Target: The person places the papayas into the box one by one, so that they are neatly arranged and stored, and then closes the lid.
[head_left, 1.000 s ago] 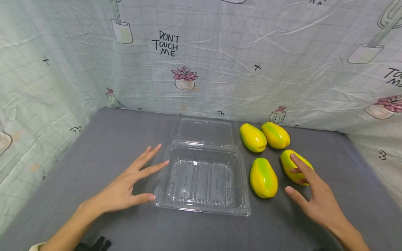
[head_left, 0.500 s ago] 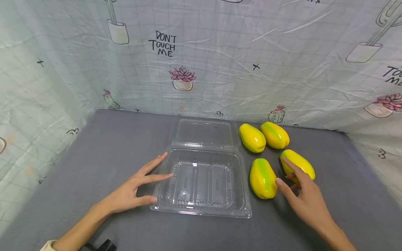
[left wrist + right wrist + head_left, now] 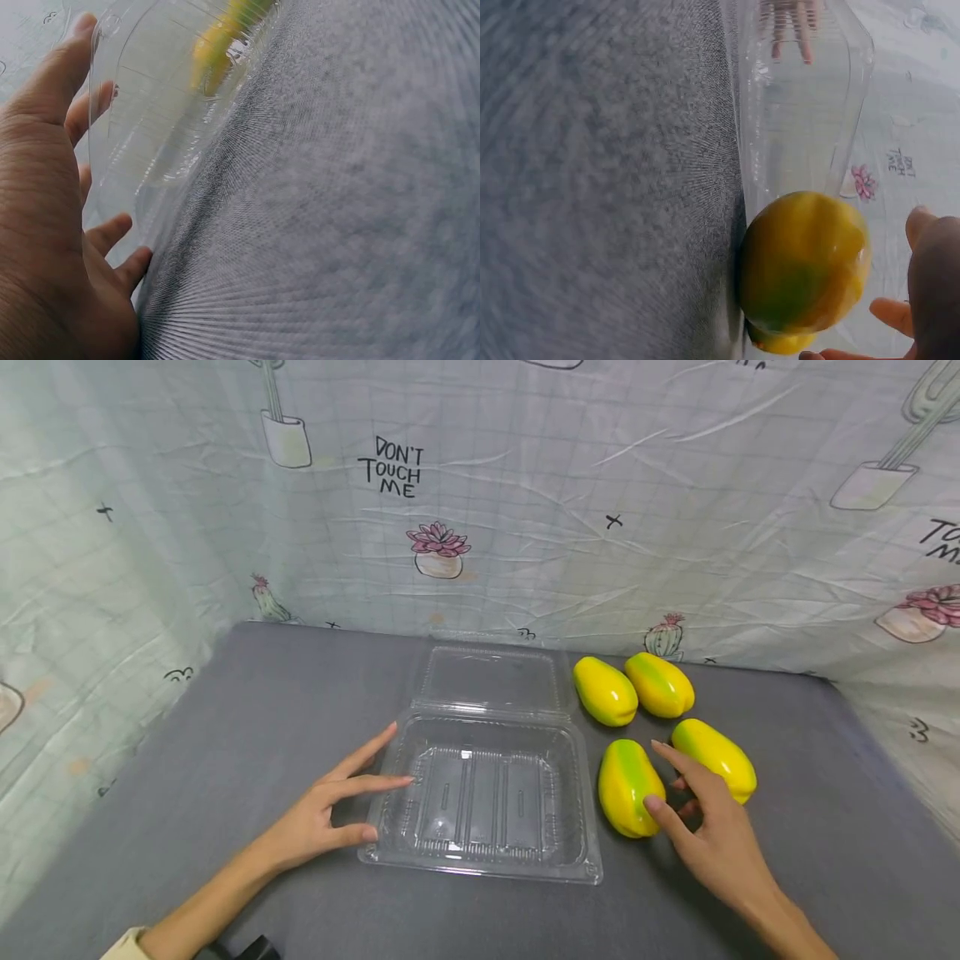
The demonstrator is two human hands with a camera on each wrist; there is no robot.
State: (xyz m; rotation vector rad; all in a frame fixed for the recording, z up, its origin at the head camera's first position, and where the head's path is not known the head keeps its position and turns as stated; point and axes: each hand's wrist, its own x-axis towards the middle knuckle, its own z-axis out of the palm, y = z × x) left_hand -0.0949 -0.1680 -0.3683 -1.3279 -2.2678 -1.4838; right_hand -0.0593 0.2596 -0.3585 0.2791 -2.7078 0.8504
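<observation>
A clear plastic clamshell box (image 3: 480, 852) lies on the grey table, its lid (image 3: 491, 677) flat open behind it. My left hand (image 3: 378, 797) rests at the box's left rim with straight fingers; in the left wrist view the thumb (image 3: 52, 82) lies against the clear wall (image 3: 150, 112). Several yellow-green fruits lie right of the box. My right hand (image 3: 657, 775) is spread over the nearest fruit (image 3: 626, 781), the thumb touching its side and the index finger lying between it and the right-hand fruit (image 3: 716, 756). The right wrist view shows that fruit (image 3: 802, 262) next to the box (image 3: 802, 97).
Two more fruits (image 3: 604, 691) (image 3: 660, 684) lie side by side behind, close to the back curtain. A cactus-print cloth (image 3: 480, 485) walls the table at the back and both sides. Bare grey tabletop (image 3: 262, 693) extends left of the box.
My right hand has moved left from the right-hand fruit to the nearest fruit beside the box. My left hand has come in against the box's left rim.
</observation>
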